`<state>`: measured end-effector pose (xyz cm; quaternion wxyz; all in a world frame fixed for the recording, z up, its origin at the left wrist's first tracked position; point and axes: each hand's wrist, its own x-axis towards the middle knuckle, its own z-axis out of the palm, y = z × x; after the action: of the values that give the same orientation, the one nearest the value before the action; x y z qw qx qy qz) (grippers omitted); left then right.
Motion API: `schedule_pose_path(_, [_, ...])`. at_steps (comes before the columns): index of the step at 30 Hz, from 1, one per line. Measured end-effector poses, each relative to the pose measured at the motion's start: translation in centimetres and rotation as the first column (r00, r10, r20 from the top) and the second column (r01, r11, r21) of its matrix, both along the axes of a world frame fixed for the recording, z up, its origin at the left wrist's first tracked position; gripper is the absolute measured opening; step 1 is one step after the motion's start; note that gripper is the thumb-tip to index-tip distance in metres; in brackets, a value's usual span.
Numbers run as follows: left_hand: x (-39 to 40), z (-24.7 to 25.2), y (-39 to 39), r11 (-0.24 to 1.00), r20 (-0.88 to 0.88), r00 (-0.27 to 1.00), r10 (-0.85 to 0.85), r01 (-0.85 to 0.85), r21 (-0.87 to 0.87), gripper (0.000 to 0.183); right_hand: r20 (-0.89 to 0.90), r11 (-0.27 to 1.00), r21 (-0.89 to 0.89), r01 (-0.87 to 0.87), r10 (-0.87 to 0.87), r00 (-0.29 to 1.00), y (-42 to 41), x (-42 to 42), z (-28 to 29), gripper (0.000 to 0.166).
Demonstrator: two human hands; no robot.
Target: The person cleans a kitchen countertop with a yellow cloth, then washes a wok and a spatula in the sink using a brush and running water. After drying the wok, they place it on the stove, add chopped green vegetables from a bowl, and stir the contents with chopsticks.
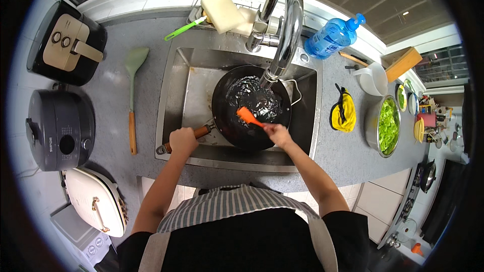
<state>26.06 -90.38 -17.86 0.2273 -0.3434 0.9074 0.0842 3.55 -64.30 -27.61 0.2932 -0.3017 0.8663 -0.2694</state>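
A black wok (227, 121) rests in the stainless steel sink (196, 87), with rippling water inside it. My left hand (183, 141) is closed around the wok's wooden handle (202, 131) near the sink's left front corner. In my right hand (278, 135) is an orange brush (247, 115), its head over the inside of the wok near the water. The chrome faucet (287, 26) arches above, its spout end over the wok. Whether the bristles touch the wok's surface, I cannot tell.
Left of the sink lie a green spatula (131, 71), an air fryer (68, 45) and a dark cooker (60, 130). Sponges (223, 13) and a blue pump bottle (331, 37) stand behind. Rightward are a yellow cloth item (344, 111) and a steel bowl (372, 126) of lettuce (388, 126).
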Motion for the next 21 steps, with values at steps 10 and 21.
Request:
schedule_pose_path(10, [-0.5, -0.3, -0.2, 0.996, 0.013, 0.997, -0.077, 0.076, 0.054, 0.018, 0.259, 0.991, 0.134, -0.013, -0.022, 0.966, 2.4, 0.2, 1.5, 0.027])
schedule_pose_path(21, [-2.9, 5.4, -1.1, 0.902, 0.175, 0.984, -0.020, -0.058, 0.428, 0.020, 0.477, 0.967, 0.139, 0.212, -0.253, 0.842, -5.3, -0.9, 13.2, 0.027])
